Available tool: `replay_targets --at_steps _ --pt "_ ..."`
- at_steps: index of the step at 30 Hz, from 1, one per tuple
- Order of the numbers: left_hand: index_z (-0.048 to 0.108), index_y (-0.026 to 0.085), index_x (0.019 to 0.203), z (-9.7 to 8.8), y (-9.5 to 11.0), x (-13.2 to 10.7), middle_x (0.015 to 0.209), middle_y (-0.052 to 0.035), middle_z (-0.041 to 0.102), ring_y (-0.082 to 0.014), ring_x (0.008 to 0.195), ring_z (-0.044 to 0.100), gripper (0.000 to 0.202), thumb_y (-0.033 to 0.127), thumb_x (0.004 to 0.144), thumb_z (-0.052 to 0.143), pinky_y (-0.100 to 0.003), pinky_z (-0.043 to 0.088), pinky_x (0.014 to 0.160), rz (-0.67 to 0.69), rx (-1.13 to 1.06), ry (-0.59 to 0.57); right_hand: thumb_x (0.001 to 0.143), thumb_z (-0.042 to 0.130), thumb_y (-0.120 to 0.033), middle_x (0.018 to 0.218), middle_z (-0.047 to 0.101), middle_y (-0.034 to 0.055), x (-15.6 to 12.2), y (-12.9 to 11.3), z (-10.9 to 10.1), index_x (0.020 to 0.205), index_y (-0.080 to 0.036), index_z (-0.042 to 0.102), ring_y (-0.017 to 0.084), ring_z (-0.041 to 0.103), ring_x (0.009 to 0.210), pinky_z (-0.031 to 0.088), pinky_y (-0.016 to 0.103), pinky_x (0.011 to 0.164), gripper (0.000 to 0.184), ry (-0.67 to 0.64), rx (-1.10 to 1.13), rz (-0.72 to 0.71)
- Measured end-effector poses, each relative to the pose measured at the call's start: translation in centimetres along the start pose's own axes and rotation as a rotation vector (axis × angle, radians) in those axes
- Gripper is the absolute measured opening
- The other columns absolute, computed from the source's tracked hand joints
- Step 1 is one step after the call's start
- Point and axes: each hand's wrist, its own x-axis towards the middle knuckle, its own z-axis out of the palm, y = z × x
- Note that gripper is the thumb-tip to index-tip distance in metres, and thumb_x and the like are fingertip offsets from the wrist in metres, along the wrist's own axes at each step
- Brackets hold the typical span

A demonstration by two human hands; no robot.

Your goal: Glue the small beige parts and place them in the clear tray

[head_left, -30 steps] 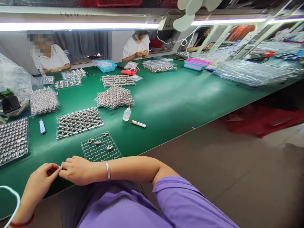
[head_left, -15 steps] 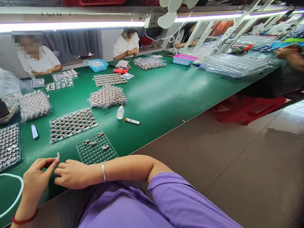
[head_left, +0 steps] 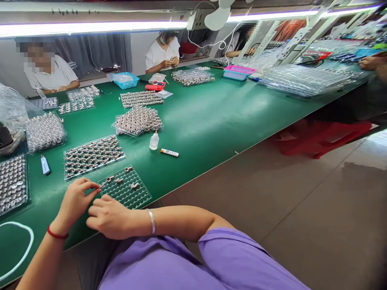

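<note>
My left hand [head_left: 77, 201] pinches a small pale bent part [head_left: 102, 185] between thumb and fingertips, at the left edge of a clear ridged tray [head_left: 125, 197]. Several small pale parts, some with a round ring end, lie in the far half of that tray, one of them a curved piece [head_left: 134, 185]. Close beside, my right hand [head_left: 110, 217] is curled closed in front of the tray's near left corner, back of the hand up. Its fingertips are turned away, so what they hold, if anything, is hidden.
A filled tray of ring-ended parts [head_left: 93, 157] lies beyond my left hand, with a blue-handled cutter [head_left: 45, 165] left of it. Stacked trays [head_left: 137, 121], a dropper bottle [head_left: 154, 141] and a white tube [head_left: 169, 152] stand farther back. Co-workers sit across the green table [head_left: 193, 133].
My left hand has moved right and away from me, bringing the pale part to the tray's edge. My right hand has shifted right, still curled. The view has shifted slightly.
</note>
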Motion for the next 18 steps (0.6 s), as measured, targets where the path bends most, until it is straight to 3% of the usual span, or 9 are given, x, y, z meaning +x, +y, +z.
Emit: replay_targets --at_steps 4,8,11,14,18 --pt "0.076 0.024 0.078 0.9 0.9 0.6 0.084 -0.006 0.068 -0.023 0.081 0.059 0.021 0.037 0.081 0.059 -0.036 0.042 0.077 0.045 0.041 -0.081 0.096 0.051 -0.015 0.089 0.065 0.0057 -3.8 1.9 -0.1 0.085 -0.017 0.062 0.021 0.05 0.087 0.032 0.037 0.076 0.016 0.091 -0.124 0.258" --pt "0.076 0.026 0.076 1.1 1.6 0.5 0.083 -0.0053 0.068 -0.0243 0.083 0.059 0.017 0.035 0.079 0.062 -0.037 0.04 0.078 0.035 0.045 -0.129 0.096 0.051 -0.016 0.089 0.067 0.0063 -5.7 3.0 -0.1 0.085 -0.015 0.065 0.021 0.052 0.087 0.031 0.036 0.076 0.018 0.054 -0.123 0.257" --pt "0.077 0.029 0.079 0.1 0.9 0.6 0.084 -0.0022 0.069 -0.0216 0.084 0.061 0.018 0.042 0.078 0.066 -0.033 0.042 0.079 0.023 -0.017 -0.174 0.098 0.054 -0.029 0.095 0.07 0.0061 -5.7 4.6 -1.1 0.091 -0.018 0.068 0.021 0.055 0.092 0.033 0.036 0.082 0.019 0.085 0.092 0.274" --pt "0.076 0.026 0.081 -1.7 -1.2 1.4 0.089 -0.0009 0.07 -0.0211 0.088 0.062 0.026 0.051 0.075 0.068 -0.03 0.045 0.082 -0.203 -0.14 -0.005 0.095 0.056 -0.022 0.104 0.071 0.0065 -4.7 8.5 -2.7 0.101 -0.019 0.068 0.02 0.057 0.099 0.036 0.035 0.092 0.014 0.144 0.395 0.593" --pt "0.067 0.017 0.11 -3.3 -5.4 3.7 0.107 -0.0066 0.066 -0.0282 0.105 0.058 0.042 0.051 0.085 0.059 -0.038 0.042 0.094 -0.552 -0.216 0.367 0.097 0.047 -0.013 0.129 0.061 0.0149 -1.8 15.6 -2.9 0.131 -0.014 0.053 0.023 0.055 0.117 0.04 0.039 0.101 0.035 0.18 0.466 0.872"
